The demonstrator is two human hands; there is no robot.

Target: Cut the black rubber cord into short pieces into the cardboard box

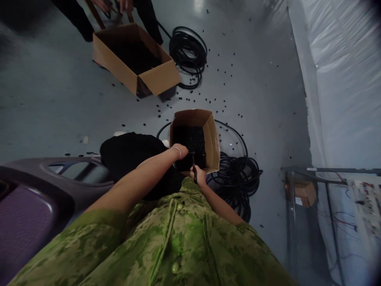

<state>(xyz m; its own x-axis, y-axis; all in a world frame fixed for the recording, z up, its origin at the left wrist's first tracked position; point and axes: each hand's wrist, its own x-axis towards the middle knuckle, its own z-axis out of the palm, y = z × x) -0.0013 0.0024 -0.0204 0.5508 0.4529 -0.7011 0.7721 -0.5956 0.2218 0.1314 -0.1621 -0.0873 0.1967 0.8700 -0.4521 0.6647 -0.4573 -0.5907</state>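
Observation:
An open cardboard box [212,135] full of small black pieces stands on the floor right in front of me. My left hand [180,151], with a thin bracelet at the wrist, is closed at the box's near edge and pinches the top end of a short black tube [193,165]. My right hand [199,175] is wrapped round the lower end of the same tube, just above my camouflage shirt. The fingertips of both hands are small and partly hidden.
A coil of black hose [238,178] lies beside and behind the box. A larger cardboard box [154,79] and another hose coil [189,53] sit farther off, with another person's hands [114,4] above it. Black bits litter the floor. A metal rack [306,190] stands right, a purple chair [32,198] left.

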